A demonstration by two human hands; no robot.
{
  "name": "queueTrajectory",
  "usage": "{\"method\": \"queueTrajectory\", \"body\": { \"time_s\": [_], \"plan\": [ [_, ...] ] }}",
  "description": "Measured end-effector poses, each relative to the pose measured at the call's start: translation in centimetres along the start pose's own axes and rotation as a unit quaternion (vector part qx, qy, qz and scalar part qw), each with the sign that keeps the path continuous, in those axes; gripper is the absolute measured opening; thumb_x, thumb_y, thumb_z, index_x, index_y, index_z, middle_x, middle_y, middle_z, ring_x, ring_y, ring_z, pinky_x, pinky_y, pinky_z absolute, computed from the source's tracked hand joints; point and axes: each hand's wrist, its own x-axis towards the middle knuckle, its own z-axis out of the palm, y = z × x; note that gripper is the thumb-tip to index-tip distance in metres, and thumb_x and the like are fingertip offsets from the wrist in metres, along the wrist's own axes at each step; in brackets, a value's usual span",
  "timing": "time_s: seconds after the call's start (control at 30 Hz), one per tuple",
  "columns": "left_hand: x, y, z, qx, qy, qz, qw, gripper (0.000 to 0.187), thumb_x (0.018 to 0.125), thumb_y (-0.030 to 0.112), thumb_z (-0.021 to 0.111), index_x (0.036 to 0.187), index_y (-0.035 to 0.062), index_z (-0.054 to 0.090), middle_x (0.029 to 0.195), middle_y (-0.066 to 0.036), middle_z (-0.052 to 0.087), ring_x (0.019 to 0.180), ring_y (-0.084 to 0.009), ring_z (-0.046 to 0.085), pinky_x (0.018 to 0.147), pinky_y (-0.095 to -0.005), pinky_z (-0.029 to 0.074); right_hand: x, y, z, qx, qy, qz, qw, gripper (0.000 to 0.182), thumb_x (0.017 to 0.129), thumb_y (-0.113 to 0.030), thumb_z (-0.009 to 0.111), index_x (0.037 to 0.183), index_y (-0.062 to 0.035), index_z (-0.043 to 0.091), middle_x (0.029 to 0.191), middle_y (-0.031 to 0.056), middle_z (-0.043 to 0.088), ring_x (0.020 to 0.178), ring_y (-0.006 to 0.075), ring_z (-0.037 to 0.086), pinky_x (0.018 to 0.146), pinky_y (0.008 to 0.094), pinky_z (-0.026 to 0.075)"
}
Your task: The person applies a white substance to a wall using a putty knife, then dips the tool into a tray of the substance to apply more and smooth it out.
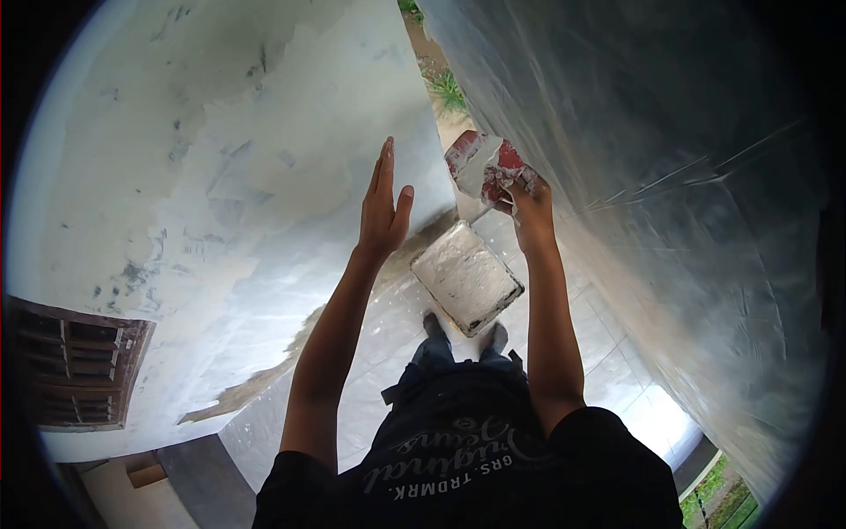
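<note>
My left hand (385, 210) is raised in front of the plastered wall (264, 176), fingers straight and together, thumb apart, holding nothing. Whitish smears mark its fingertips. In my right hand (532, 204) is a flat red putty spreader (463, 152), gripped at its near end. A thick band of white putty lies across its face, and more of it coats my right fingers. Below and between my hands, a rectangular tray (518, 290) filled with white putty rests on the floor just ahead of my feet.
Translucent plastic sheeting (670, 203) hangs along the right side. Pale tiles (366, 388) cover the floor, with white spatters near the wall. A brown-framed window (79, 366) is set in the wall at left. Grass (448, 88) shows through the gap at the far end.
</note>
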Motion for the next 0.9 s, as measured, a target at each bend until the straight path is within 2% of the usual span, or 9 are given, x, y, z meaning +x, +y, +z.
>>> {"method": "queueTrajectory", "body": {
  "time_s": [0.2, 0.27, 0.37, 0.5, 0.57, 0.6, 0.7, 0.83, 0.9],
  "plan": [
    [-5.7, -3.3, 3.5, -0.061, -0.068, -0.080, 0.993, 0.060, 0.100, 0.025, 0.039, 0.149, -0.0041, 0.020, 0.153, -0.025, 0.026, 0.142, -0.0386, 0.027, 0.115, -0.0435, 0.025, -1.8, 7.0, -3.1, -0.016, 0.024, 0.057, 0.998, 0.032, 0.090, -0.004, 0.053, 0.121, 0.0043, 0.054, 0.110, 0.0142, 0.065, 0.091, 0.0249, 0.067, 0.081, 0.0411, 0.058],
    [-7.4, -5.0, 4.2, -0.083, -0.091, -0.101, 0.987, 0.059, 0.100, 0.025, 0.038, 0.148, -0.0043, 0.021, 0.153, -0.025, 0.027, 0.142, -0.0382, 0.027, 0.115, -0.0432, 0.025, -2.4, 9.2, -3.2, -0.033, 0.030, 0.089, 0.995, 0.032, 0.089, 0.003, 0.051, 0.121, 0.0068, 0.054, 0.110, 0.0138, 0.064, 0.095, 0.0211, 0.066, 0.080, 0.0370, 0.059],
    [-9.9, -8.1, 5.0, -0.120, -0.123, -0.135, 0.976, 0.057, 0.100, 0.024, 0.037, 0.148, -0.0048, 0.023, 0.153, -0.024, 0.029, 0.142, -0.0373, 0.027, 0.116, -0.0428, 0.024, -3.6, 13.2, -3.0, -0.031, 0.055, 0.109, 0.992, 0.033, 0.089, 0.005, 0.049, 0.122, 0.0067, 0.054, 0.111, 0.0145, 0.063, 0.095, 0.0212, 0.066, 0.078, 0.0360, 0.060],
    [-14.1, -13.3, 5.5, -0.167, -0.157, -0.165, 0.959, 0.056, 0.101, 0.023, 0.036, 0.147, -0.0056, 0.025, 0.152, -0.024, 0.030, 0.143, -0.0353, 0.027, 0.117, -0.0417, 0.021, -5.5, 19.2, -1.2, -0.057, 0.120, 0.158, 0.979, 0.035, 0.087, 0.006, 0.047, 0.122, 0.0059, 0.054, 0.112, 0.0146, 0.063, 0.093, 0.0211, 0.066, 0.075, 0.0349, 0.061],
    [-16.2, -16.0, 5.5, -0.169, -0.181, -0.192, 0.950, 0.056, 0.101, 0.023, 0.036, 0.147, -0.0056, 0.025, 0.152, -0.024, 0.030, 0.143, -0.0348, 0.027, 0.117, -0.0412, 0.021, -6.4, 22.2, 0.1, -0.048, 0.160, 0.153, 0.974, 0.037, 0.086, 0.007, 0.046, 0.122, 0.0061, 0.054, 0.111, 0.0146, 0.064, 0.091, 0.0212, 0.067, 0.073, 0.0346, 0.061],
    [-16.7, -16.5, 7.0, -0.157, -0.201, -0.209, 0.944, 0.055, 0.101, 0.023, 0.036, 0.147, -0.0057, 0.026, 0.152, -0.024, 0.030, 0.143, -0.0344, 0.027, 0.117, -0.0407, 0.020, -6.3, 23.8, -1.3, -0.042, 0.166, 0.168, 0.971, 0.037, 0.086, 0.007, 0.046, 0.122, 0.0061, 0.054, 0.111, 0.0146, 0.064, 0.091, 0.0212, 0.067, 0.073, 0.0346, 0.061],
    [-19.0, -19.0, 7.9, -0.163, -0.239, -0.237, 0.927, 0.055, 0.101, 0.026, 0.034, 0.147, -0.0051, 0.027, 0.152, -0.024, 0.031, 0.143, -0.0343, 0.027, 0.117, -0.0401, 0.021, -6.5, 28.5, -1.5, -0.062, 0.178, 0.160, 0.969, 0.033, 0.085, 0.005, 0.051, 0.118, 0.0070, 0.056, 0.105, 0.0135, 0.065, 0.089, 0.0195, 0.067, 0.073, 0.0341, 0.062],
    [-20.6, -20.9, 10.8, -0.177, -0.274, -0.244, 0.913, 0.056, 0.102, 0.030, 0.032, 0.148, -0.0024, 0.027, 0.152, -0.022, 0.030, 0.143, -0.0340, 0.027, 0.117, -0.0402, 0.021, -6.4, 31.1, -1.6, -0.095, 0.224, 0.173, 0.954, 0.031, 0.086, 0.003, 0.054, 0.116, 0.0066, 0.058, 0.104, 0.0122, 0.067, 0.086, 0.0171, 0.066, 0.073, 0.0306, 0.060],
    [-21.1, -21.2, 11.7, -0.179, -0.287, -0.259, 0.905, 0.056, 0.102, 0.028, 0.031, 0.146, -0.0053, 0.028, 0.151, -0.024, 0.031, 0.143, -0.0343, 0.027, 0.117, -0.0403, 0.020, -6.5, 33.2, -2.2, -0.087, 0.233, 0.175, 0.953, 0.029, 0.086, 0.002, 0.055, 0.115, 0.0065, 0.059, 0.102, 0.0118, 0.067, 0.085, 0.0166, 0.067, 0.071, 0.0303, 0.060]
  ]
}}
